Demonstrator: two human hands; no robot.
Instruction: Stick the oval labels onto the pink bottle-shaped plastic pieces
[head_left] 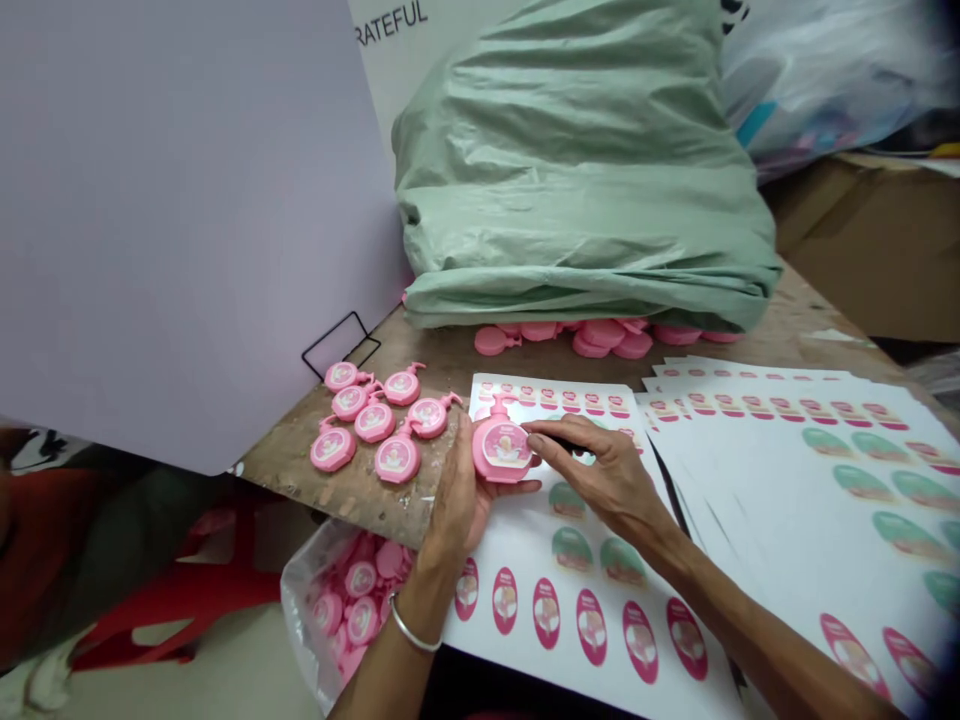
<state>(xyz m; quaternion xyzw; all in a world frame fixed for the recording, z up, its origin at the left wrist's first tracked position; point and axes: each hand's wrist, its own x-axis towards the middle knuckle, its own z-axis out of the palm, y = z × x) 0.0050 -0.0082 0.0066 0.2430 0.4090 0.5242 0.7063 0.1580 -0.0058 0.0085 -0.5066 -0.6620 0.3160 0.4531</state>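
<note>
My left hand (466, 490) holds a small pink pump bottle (504, 448) upright over a sheet of stickers, its round label facing me. My right hand (611, 475) is closed in a pinch at the bottle's right side, fingertips at the label's edge. A dark slender tool (576, 448) shows between its fingers; its exact kind is unclear. Beneath both hands lies the white sticker sheet (517, 540), with pink oval, green and small pink-and-cream stickers. To the left, several labelled pink pump bottles (375, 422) lie on the wooden table (375, 500).
A big green bag (585, 190) stands at the back, with several pink bottles (604, 335) under its edge. More sticker sheets (787, 480) lie to the right. Below the table's left edge hangs a plastic bag (300, 590) of pink bottles. A pale panel (187, 200) rises at left.
</note>
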